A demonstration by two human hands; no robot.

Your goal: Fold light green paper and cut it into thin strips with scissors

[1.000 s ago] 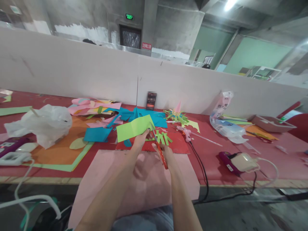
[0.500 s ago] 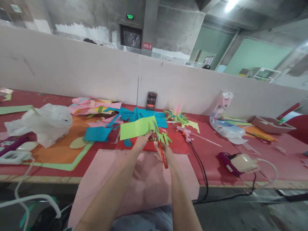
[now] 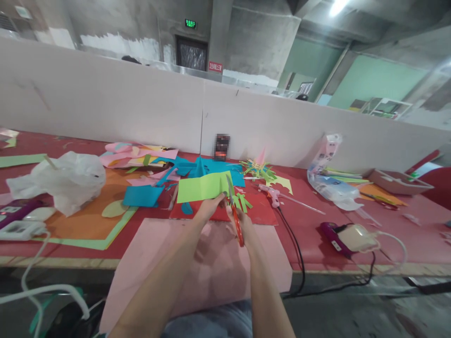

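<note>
Most of the fingers of the right hand (image 3: 243, 224) are hidden behind the red handle of the scissors (image 3: 238, 229), so how the loops are gripped cannot be told. The blades are seen nearly edge-on at the right end of the green paper (image 3: 199, 188), and how far they are parted cannot be made out. The fingertips of the left hand (image 3: 210, 206) are partly covered by the paper's lower right corner, and both forearms are cut off by the bottom of the frame. A small dark object (image 3: 221, 148) against the white partition (image 3: 158, 108) is blurred into blocks and cannot be identified. A pink sheet (image 3: 221, 277) is partly covered by the forearms at the bottom centre.

The green paper is pinched by the left hand at its lower right corner and is spread above and to the left of that hand, near the centre of the frame. The scissors are held by the right hand, just beside the left, with the blades pointed upward at the paper. Narrow green strips (image 3: 243, 203) are seen just right of the blades, over a red sheet (image 3: 260, 213) laid on the surface (image 3: 310, 234).
</note>
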